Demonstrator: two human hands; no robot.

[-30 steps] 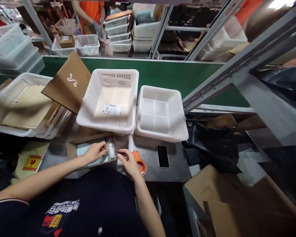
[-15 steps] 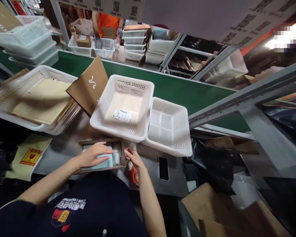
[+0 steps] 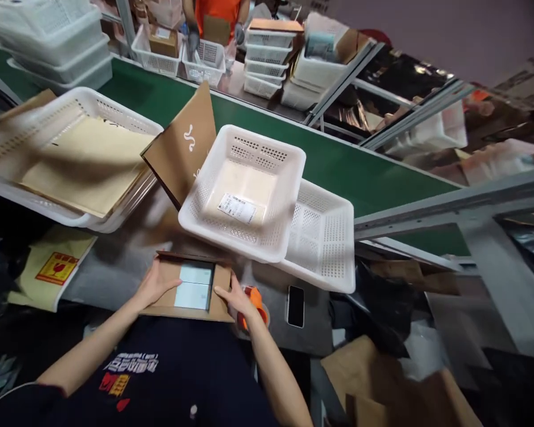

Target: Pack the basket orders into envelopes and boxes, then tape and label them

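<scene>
A small open cardboard box [image 3: 187,312] lies on the grey table right in front of me. Two light blue boxes [image 3: 193,295] show inside it between the folded end flaps. My left hand [image 3: 152,287] grips the left end, its thumb over the flap and its other fingers largely hidden behind the side. At the opposite end, my right hand [image 3: 235,295] holds the right flap with the thumb on top. Just beside my right wrist is an orange tape dispenser [image 3: 256,301], partly covered by the forearm.
Behind the box, a white basket [image 3: 286,237] with a labelled parcel overlaps a second white basket [image 3: 338,249]. A phone [image 3: 295,306] lies at right. Padded envelopes [image 3: 89,166] fill a left basket. A tall cardboard panel [image 3: 182,142] stands between. Across the green partition [image 3: 338,169], someone in orange works.
My left hand has moved from the light blue contents to the box's left end. The end flaps are now folded inward, and my right hand has closed on the right one.
</scene>
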